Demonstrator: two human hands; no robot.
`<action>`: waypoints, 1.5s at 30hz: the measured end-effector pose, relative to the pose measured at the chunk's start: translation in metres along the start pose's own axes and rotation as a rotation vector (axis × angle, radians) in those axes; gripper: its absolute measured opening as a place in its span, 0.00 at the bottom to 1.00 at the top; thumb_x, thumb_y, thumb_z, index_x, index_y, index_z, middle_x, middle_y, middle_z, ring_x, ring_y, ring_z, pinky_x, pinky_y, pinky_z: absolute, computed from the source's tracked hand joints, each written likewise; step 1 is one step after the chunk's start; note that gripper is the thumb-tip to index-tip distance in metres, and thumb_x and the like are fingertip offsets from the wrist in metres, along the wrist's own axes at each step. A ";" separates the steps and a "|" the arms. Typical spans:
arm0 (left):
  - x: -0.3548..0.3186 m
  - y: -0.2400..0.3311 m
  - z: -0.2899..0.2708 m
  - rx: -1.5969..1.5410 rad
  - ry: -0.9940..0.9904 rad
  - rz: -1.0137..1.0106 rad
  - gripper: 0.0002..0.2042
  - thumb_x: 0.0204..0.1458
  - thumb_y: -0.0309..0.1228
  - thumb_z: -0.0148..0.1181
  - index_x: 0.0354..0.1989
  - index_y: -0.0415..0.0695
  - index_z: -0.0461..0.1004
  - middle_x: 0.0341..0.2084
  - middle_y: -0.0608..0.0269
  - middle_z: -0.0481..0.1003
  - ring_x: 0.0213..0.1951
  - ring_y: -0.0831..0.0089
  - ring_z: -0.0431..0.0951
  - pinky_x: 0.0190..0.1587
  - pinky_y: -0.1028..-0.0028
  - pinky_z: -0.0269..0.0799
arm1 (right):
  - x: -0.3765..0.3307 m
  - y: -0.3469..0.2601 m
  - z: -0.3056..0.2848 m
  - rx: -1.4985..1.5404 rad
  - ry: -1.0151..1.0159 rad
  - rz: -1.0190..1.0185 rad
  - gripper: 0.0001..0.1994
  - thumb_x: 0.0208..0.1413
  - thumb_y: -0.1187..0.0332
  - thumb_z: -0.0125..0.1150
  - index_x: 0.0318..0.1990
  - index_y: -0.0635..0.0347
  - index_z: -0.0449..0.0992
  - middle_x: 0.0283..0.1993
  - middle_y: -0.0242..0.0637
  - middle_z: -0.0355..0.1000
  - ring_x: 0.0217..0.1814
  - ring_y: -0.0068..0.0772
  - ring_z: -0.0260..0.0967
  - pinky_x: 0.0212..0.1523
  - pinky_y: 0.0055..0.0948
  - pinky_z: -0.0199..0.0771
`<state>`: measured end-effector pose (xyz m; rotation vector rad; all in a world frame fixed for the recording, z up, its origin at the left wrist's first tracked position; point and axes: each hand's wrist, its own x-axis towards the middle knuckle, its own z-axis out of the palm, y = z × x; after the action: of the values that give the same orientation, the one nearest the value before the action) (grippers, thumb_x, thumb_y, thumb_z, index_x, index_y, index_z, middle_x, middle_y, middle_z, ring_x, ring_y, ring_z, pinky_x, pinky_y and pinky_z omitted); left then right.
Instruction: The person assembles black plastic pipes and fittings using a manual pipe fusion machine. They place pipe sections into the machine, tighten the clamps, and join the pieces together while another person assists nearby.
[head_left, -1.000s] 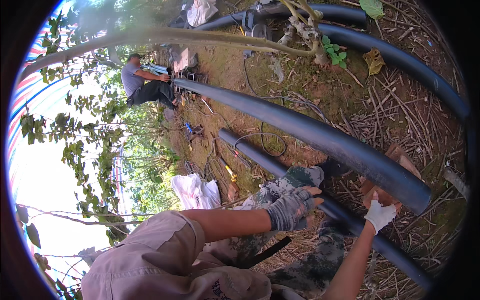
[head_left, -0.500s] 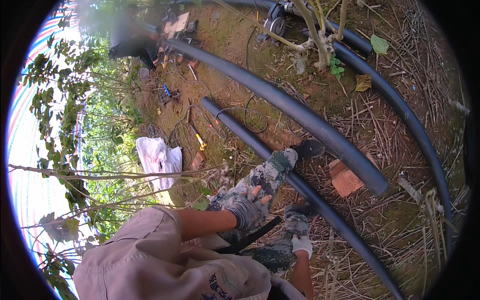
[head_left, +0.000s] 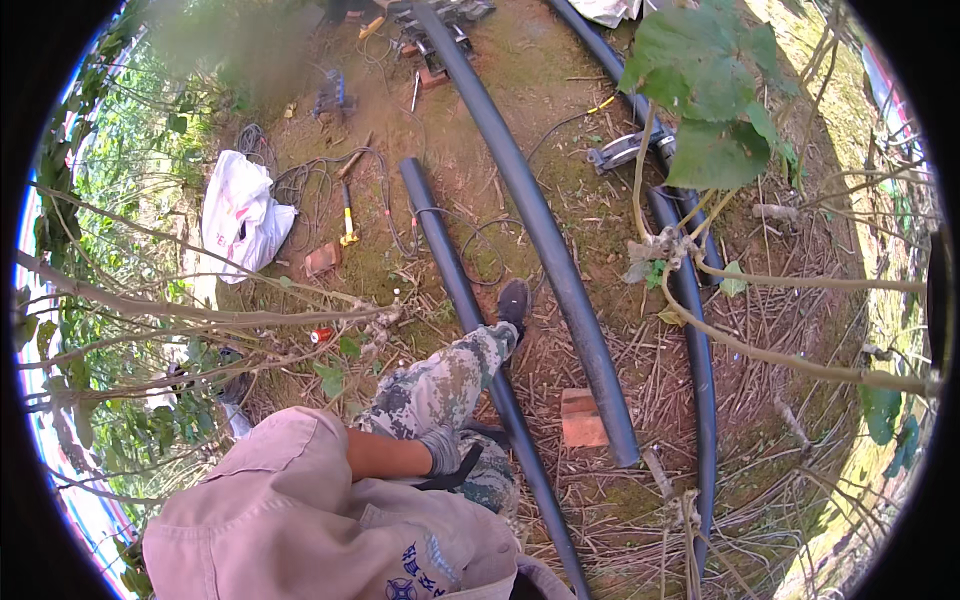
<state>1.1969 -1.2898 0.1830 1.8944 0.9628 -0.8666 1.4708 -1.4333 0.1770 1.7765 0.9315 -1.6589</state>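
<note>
My left hand (head_left: 440,450), in a grey glove, rests against my thigh in camouflage trousers (head_left: 450,380). A black strap (head_left: 455,475) lies just under the glove; its fingers are hidden, so I cannot tell whether they grip it. My right hand is out of view. My black shoe (head_left: 514,300) stands beside a thin black pipe (head_left: 470,310) that runs under my leg. A thicker black pipe (head_left: 545,240) lies to the right of it, ending near a red brick (head_left: 583,417).
A third black pipe (head_left: 695,330) with a metal clamp (head_left: 625,152) lies farther right. A white bag (head_left: 240,215), cables, a yellow-handled tool (head_left: 347,215) and a brick piece (head_left: 322,260) sit at left. Bare branches (head_left: 200,315) and big leaves (head_left: 710,90) hang close to the camera.
The view has swung upright over the pipes. My left hand has drawn back from the pipe onto my thigh. The white-gloved right hand has dropped out of view.
</note>
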 end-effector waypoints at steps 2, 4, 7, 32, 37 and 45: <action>0.030 -0.019 0.002 -0.164 0.146 0.064 0.26 0.65 0.46 0.39 0.69 0.55 0.68 0.58 0.54 0.76 0.49 0.52 0.82 0.48 0.49 0.76 | -0.005 -0.028 -0.035 -0.086 0.023 0.026 0.39 0.59 0.45 0.58 0.72 0.52 0.54 0.61 0.64 0.70 0.63 0.64 0.70 0.61 0.50 0.70; 0.014 -0.046 -0.090 -0.304 0.035 0.182 0.26 0.65 0.48 0.38 0.69 0.57 0.67 0.55 0.54 0.78 0.50 0.54 0.82 0.49 0.49 0.76 | -0.010 -0.064 -0.076 -0.141 0.060 0.056 0.36 0.59 0.45 0.57 0.71 0.51 0.57 0.59 0.64 0.71 0.61 0.64 0.71 0.60 0.51 0.70; 0.043 -0.071 -0.058 -0.571 0.261 -0.067 0.21 0.64 0.49 0.44 0.52 0.52 0.80 0.44 0.53 0.83 0.48 0.54 0.82 0.50 0.53 0.74 | -0.025 -0.137 -0.142 -0.312 0.057 0.037 0.33 0.60 0.46 0.56 0.68 0.51 0.62 0.56 0.63 0.74 0.59 0.64 0.73 0.58 0.52 0.72; -0.023 -0.456 -0.253 -1.131 0.999 -0.229 0.09 0.48 0.35 0.63 0.30 0.43 0.83 0.27 0.51 0.81 0.33 0.54 0.82 0.37 0.59 0.76 | -0.043 -0.886 -0.316 -1.082 -0.024 -0.676 0.15 0.64 0.55 0.53 0.47 0.57 0.71 0.41 0.58 0.78 0.45 0.63 0.77 0.45 0.57 0.74; -0.119 -0.563 -0.332 -1.290 0.785 -0.243 0.10 0.49 0.37 0.62 0.32 0.44 0.83 0.29 0.51 0.81 0.35 0.53 0.82 0.39 0.59 0.76 | -0.043 -0.973 -0.335 -1.130 -0.054 -0.531 0.16 0.63 0.55 0.52 0.48 0.57 0.70 0.42 0.59 0.78 0.47 0.65 0.76 0.47 0.57 0.73; -0.233 -0.727 -0.404 -1.243 0.629 -0.169 0.11 0.50 0.39 0.61 0.35 0.46 0.82 0.32 0.50 0.81 0.38 0.51 0.82 0.41 0.58 0.76 | -0.027 -1.114 -0.309 -1.007 0.006 -0.538 0.16 0.63 0.55 0.53 0.47 0.58 0.72 0.43 0.60 0.78 0.48 0.65 0.76 0.50 0.57 0.73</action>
<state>0.5454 -0.7324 0.2903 0.9476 1.5409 0.3276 0.7939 -0.5071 0.3177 0.8695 1.9184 -1.0688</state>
